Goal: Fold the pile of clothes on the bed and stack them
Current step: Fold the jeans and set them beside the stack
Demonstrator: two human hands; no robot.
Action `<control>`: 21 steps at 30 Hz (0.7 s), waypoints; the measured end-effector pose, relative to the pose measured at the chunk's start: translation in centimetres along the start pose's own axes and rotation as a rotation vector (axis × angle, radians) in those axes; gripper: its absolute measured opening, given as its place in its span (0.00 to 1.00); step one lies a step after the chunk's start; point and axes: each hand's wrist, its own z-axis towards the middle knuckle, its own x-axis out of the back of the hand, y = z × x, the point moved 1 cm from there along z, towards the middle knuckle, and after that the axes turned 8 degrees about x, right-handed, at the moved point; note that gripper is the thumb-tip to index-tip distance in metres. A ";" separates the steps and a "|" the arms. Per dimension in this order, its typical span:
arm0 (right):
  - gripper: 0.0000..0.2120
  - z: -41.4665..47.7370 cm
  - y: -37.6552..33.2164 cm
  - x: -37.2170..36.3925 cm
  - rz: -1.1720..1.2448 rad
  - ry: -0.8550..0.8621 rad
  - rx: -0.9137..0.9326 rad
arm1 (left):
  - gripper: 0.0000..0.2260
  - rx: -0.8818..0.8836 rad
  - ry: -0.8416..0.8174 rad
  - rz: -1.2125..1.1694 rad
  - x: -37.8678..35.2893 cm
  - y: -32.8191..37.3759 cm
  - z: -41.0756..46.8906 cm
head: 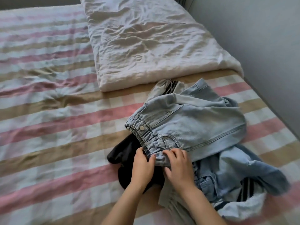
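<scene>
A pile of clothes lies on the right half of the bed. On top are light blue jeans (191, 120) with an elastic waistband and a metal button. Under them lie a black garment (123, 153), a second, darker denim piece (240, 169), a grey garment (168, 88) at the far side and a white piece with dark stripes (243, 197) at the near right. My left hand (142, 166) and my right hand (177, 166) both pinch the near end of the jeans' waistband, side by side, fingers curled over the denim.
The bed is covered with a checked sheet (53, 120) in pink, beige and white, wrinkled on the left half. A folded white duvet (146, 43) lies at the far side. A grey wall (267, 46) runs along the bed's right edge.
</scene>
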 end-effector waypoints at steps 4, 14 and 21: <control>0.24 0.6 -0.1 -0.3 -0.024 0.172 0.043 | 0.13 0.266 -0.055 -0.418 -0.9 -0.3 0.9; 0.07 -3.2 -5.0 2.8 0.175 0.437 0.231 | 0.07 0.170 -0.119 -0.726 5.0 -0.5 -3.1; 0.12 -9.4 -16.2 2.5 0.293 0.399 0.316 | 0.13 0.011 -0.139 -0.744 15.6 -5.1 -9.7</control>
